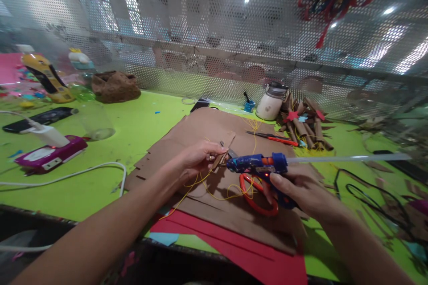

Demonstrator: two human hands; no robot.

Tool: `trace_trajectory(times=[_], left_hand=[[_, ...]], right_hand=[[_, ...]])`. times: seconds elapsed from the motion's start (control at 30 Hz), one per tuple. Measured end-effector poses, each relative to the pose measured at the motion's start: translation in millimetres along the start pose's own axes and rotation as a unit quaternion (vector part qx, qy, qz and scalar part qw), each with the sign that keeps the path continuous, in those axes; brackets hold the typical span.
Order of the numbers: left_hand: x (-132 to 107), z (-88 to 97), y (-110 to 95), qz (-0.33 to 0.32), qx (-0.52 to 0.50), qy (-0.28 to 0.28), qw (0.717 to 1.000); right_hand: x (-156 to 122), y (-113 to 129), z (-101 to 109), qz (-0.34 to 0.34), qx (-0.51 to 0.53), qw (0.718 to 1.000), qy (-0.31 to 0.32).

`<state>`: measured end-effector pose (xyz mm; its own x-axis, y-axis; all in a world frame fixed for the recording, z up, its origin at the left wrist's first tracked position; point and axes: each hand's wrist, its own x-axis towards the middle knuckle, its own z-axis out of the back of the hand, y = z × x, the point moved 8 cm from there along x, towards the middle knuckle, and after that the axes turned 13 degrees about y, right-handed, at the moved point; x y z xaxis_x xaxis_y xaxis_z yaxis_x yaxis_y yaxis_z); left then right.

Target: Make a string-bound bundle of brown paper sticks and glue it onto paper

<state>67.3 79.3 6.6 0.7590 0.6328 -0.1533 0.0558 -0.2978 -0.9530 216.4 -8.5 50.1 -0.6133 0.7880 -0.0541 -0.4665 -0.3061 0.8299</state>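
In my right hand (294,187) is a blue hot glue gun (257,163) with a red light lit and a long clear glue stick (347,158) out of its back. Its nozzle points left and meets or nearly meets a small folded piece of brown paper (219,159). My left hand (200,158) pinches that piece between its fingertips. Yellow thread (214,193) trails below the left hand over a large sheet of brown paper (200,129). Partly behind the glue gun lie red-handled scissors (259,207) on the sheet.
Another red-handled pair of scissors (274,138) lies farther back. Rolled brown paper pieces (304,129) and a white jar (271,102) stand behind. To the left are a purple power strip (53,153), phone (40,119) and glue bottle (47,75). Red paper (261,249) sits in front; a black cord (364,187) lies right.
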Motion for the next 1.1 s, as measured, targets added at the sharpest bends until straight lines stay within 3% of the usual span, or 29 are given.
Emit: trace_trajectory(times=[0.67,1.1], left_hand=[[0,-2.1,-1,-0.012,-0.015,0.014,1.0],[-2,0.0,-2,-0.008,-0.03,-0.011,0.999]], right_hand=[[1,2,-6,0.007,0.025,0.999,0.019],[-2,-7,9,-0.028,0.029,0.997,-0.061]])
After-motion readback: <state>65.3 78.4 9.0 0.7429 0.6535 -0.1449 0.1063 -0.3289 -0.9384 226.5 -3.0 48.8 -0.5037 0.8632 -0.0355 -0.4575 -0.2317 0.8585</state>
